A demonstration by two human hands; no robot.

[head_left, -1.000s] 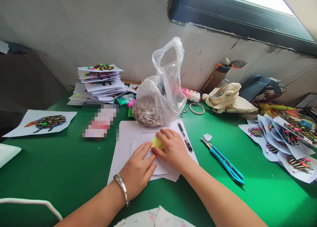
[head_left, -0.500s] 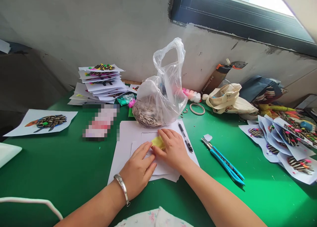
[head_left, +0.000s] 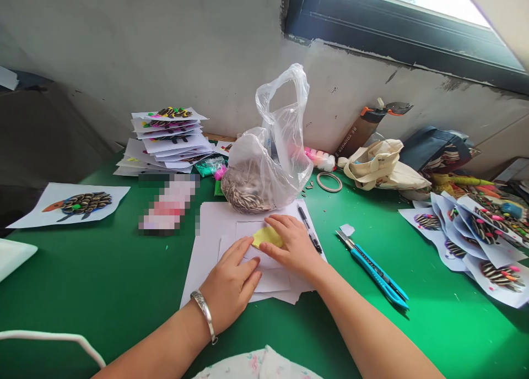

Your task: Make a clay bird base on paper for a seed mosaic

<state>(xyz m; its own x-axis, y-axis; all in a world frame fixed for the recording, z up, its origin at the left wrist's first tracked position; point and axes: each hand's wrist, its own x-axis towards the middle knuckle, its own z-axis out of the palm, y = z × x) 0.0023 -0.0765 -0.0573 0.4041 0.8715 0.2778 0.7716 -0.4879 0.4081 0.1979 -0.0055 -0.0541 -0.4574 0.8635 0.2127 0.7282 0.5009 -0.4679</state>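
Observation:
My right hand (head_left: pixel 294 245) presses a flattened lump of yellow clay (head_left: pixel 266 236) onto a small white sheet (head_left: pixel 256 227), with the thumb and fingers closed around the clay's right side. My left hand (head_left: pixel 230 282), a silver bangle on its wrist, lies flat on the stack of white paper (head_left: pixel 206 241) with its fingers stretched toward the clay. Just behind the hands stands a clear plastic bag of sunflower seeds (head_left: pixel 260 175).
A black pen (head_left: pixel 309 229) and a blue utility knife (head_left: pixel 374 269) lie right of the papers on the green table (head_left: pixel 103 280). A pile of seed pictures (head_left: pixel 165 139) stands at back left, one picture (head_left: pixel 70 204) at far left, more pictures (head_left: pixel 475 236) at right. A tape ring (head_left: pixel 329 181), cloth bag (head_left: pixel 382 164) and bottle (head_left: pixel 363 126) sit by the wall.
My right hand has shifted slightly to the right, uncovering more of the yellow clay. My left hand has stayed flat on the paper.

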